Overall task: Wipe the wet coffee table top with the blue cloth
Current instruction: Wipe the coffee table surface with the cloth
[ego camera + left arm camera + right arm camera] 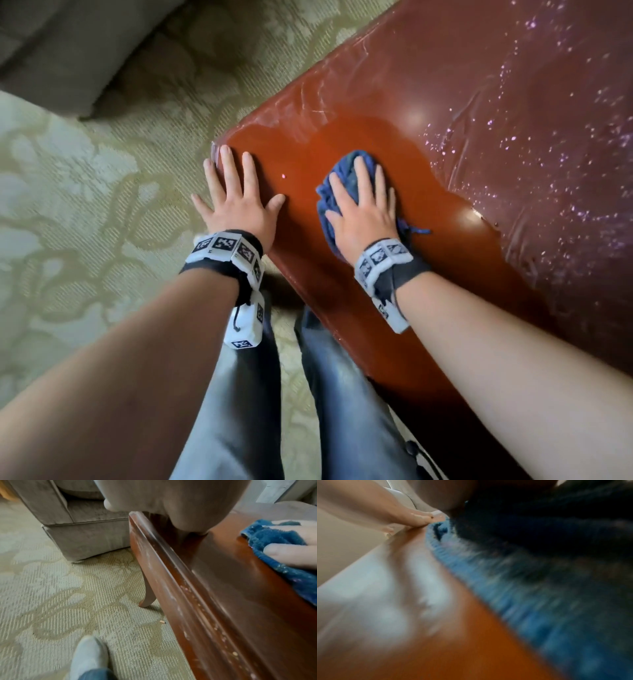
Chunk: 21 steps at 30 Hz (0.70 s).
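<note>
**Two flat hands, one cloth**

Left hand (236, 202) lies flat, fingers spread, at the tabletop (445, 102) corner. Right hand (363, 209) presses flat, fingers straight, on the one bunched blue cloth (329, 198) just beside it. Droplets glisten farther right.

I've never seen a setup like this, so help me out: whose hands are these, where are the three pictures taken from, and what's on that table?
No machine here: a person wears cameras. One sits on the head looking down; one on each wrist looks along the hand. The left hand rests flat, fingers spread, near the corner of the coffee table. The right hand presses a bunched blue cloth onto the top. Droplets and streaks glisten farther along. The right wrist view is blurry.
</note>
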### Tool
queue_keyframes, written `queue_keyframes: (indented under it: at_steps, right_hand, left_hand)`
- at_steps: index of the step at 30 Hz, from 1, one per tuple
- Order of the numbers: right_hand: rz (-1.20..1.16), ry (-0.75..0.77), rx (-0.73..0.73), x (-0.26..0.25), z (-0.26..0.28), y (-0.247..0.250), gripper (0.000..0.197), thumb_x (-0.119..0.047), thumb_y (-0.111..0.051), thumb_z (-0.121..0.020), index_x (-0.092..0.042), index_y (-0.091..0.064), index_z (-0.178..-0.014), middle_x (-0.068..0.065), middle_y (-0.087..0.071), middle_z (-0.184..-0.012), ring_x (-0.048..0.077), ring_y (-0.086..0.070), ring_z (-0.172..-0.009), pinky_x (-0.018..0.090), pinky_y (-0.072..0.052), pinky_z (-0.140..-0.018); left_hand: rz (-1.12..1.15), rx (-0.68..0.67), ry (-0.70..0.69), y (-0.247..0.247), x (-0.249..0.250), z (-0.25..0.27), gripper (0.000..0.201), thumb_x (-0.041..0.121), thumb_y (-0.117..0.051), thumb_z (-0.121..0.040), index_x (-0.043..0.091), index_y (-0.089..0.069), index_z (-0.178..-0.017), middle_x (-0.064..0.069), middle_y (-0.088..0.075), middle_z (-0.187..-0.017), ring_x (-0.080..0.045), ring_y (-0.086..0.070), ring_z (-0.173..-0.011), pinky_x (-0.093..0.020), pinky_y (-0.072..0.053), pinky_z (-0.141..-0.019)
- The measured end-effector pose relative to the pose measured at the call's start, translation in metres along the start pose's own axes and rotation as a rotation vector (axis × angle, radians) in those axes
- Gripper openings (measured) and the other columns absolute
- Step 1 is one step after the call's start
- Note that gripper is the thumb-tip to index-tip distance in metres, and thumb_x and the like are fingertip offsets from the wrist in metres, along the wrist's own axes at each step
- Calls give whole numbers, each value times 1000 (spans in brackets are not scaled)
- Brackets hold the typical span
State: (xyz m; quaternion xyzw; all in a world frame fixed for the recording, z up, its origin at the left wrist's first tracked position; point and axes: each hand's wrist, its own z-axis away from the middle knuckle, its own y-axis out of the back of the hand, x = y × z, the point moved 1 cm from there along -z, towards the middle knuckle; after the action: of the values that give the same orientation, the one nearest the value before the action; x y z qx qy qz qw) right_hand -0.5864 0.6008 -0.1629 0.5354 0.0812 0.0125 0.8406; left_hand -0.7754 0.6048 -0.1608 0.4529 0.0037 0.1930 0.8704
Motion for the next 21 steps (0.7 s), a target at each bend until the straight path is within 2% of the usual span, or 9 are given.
queue_keyframes:
  at_steps: [5, 7, 10, 12, 14, 16, 18, 21]
  right_hand:
    - [-40, -173, 48, 8, -66, 30, 57, -45, -40, -95, -33, -21, -148, 6, -1, -159, 36, -1, -143, 58, -14, -112]
    - [5, -163, 78, -8, -95, 39, 57, -47, -38, -96, -33, -20, -148, 6, 0, -159, 36, -1, -143, 56, -14, -112]
    - [21, -57, 65, -46, -114, 44, 57, -47, -40, -95, -35, -20, -148, 5, 1, -159, 36, 0, -144, 57, -12, -112]
    - [46, 83, 32, -66, -108, 40, 57, -46, -41, -94, -36, -21, -147, 5, 2, -159, 36, 2, -144, 57, -10, -112]
    - [106, 241, -18, -69, -87, 32, 58, -45, -41, -94, -36, -20, -147, 5, 2, -159, 36, 3, -144, 57, -9, -112]
    - [148, 313, -32, -52, -68, 26, 59, -45, -44, -94, -36, -21, -147, 4, 0, -159, 35, 2, -144, 56, -10, -113]
    - [141, 268, -37, -26, -58, 25, 59, -44, -45, -93, -35, -22, -147, 4, 0, -159, 34, 1, -144, 55, -13, -113]
    - [74, 95, 19, -14, -72, 33, 58, -43, -44, -94, -33, -23, -147, 6, -2, -158, 36, -2, -144, 57, -16, -112]
  left_hand:
    - [53, 16, 27, -11, -4, 14, 85, 70, -28, -92, 25, 9, -154, 2, 22, -160, -28, 19, -147, -63, -2, -114]
    - [72, 21, 37, -14, -5, 14, 88, 72, -27, -90, 24, 10, -154, 3, 22, -160, -28, 18, -147, -62, -3, -115]
    - [104, 9, 83, -17, -5, 20, 93, 73, -28, -89, 19, 11, -154, 4, 22, -160, -28, 19, -147, -62, -3, -115]
    - [117, 12, 85, -19, -6, 24, 97, 74, -30, -88, 16, 13, -153, 4, 23, -160, -28, 20, -146, -61, -2, -115]
    - [141, 12, 93, -20, -7, 29, 101, 74, -33, -87, 15, 14, -153, 4, 24, -159, -28, 21, -146, -61, -2, -115]
    - [145, 7, 106, -21, -7, 32, 104, 75, -36, -85, 15, 15, -153, 4, 25, -159, -28, 21, -146, -61, -2, -115]
    - [149, -7, 117, -23, -8, 37, 107, 76, -37, -84, 15, 16, -152, 3, 26, -159, -28, 21, -146, -61, -3, -116]
    - [168, -2, 137, -26, -11, 41, 111, 78, -40, -81, 15, 16, -152, 1, 23, -160, -29, 19, -147, -61, -5, -116]
